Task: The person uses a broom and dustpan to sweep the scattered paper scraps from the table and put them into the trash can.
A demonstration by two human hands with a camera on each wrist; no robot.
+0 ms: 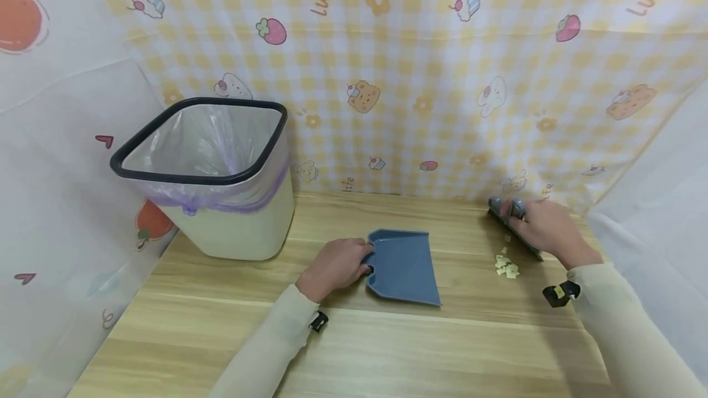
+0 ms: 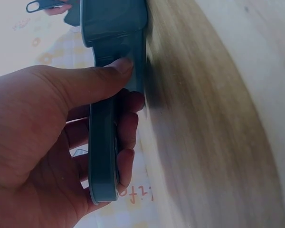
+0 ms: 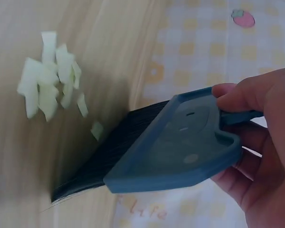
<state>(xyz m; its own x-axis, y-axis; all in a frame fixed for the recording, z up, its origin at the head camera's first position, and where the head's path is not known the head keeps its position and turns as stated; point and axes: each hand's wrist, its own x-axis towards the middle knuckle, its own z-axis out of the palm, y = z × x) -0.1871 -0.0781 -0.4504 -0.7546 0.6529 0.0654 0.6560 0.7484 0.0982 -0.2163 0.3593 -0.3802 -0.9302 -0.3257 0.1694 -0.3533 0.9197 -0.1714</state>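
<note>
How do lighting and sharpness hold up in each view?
Head: bright, fairly even, soft shadow beside the right sleeve; left wrist: dustpan dark against washed-out cloth; right wrist: dim overall, shadow on the table beside the brush, scraps slightly soft.

Head view: above near side of table, facing forward and down, widest; spans bin at left, right hand at right, patterned cloth at far side. Left wrist view: close at left hand, low over table, turned sideways. Right wrist view: close at right hand, turned sideways, facing table and patterned cloth. Head, left wrist share dustpan; head, right wrist share brush, pale scraps.
</note>
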